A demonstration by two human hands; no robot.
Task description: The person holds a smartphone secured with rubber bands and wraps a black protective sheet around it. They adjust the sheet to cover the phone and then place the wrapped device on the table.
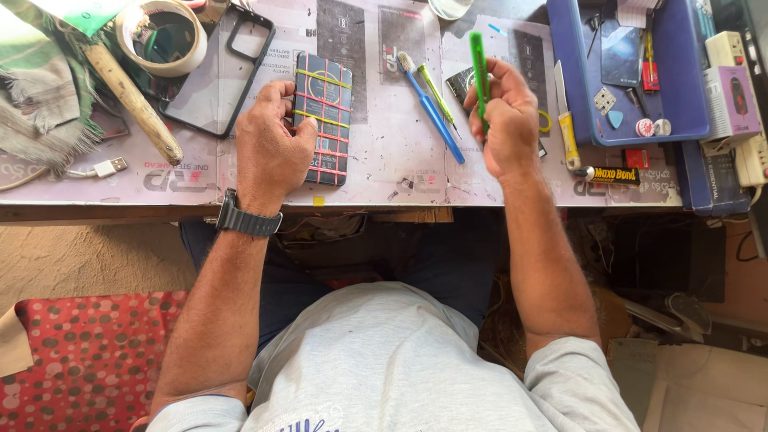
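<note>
Steadying a dark phone (pixel 323 118) bound crosswise with yellow and red rubber bands, a person at a cluttered workbench presses the left hand (pixel 268 148) against its near left edge, fingers curled over the side and thumb resting on the bands, while the right hand (pixel 504 120) is closed in a loose fist around a slim green tool (pixel 478 68) held upright well clear of the bench top. The phone lies flat on the pale printed mat (pixel 392 164) in the middle of the bench, just in front of the worker's body, and the bands suggest a clamping stage, with the phone held shut while something sets; the tool appears ready to be brought over to it. Any such move would seem to call for a firm hold from the left hand so the phone does not slide, and a careful tip placed between the bands rather than on them. A blue toothbrush (pixel 432 108) and a thin green-handled pick (pixel 438 98) lie between the two hands, a clear phone case (pixel 218 68) and a roll of tape (pixel 162 36) sit to the left, and a yellow-handled knife (pixel 567 120), a small glue tube (pixel 612 174) and a blue tray (pixel 576 72) of small parts lie to the right. A dark watch (pixel 248 220) circles the left wrist.
</note>
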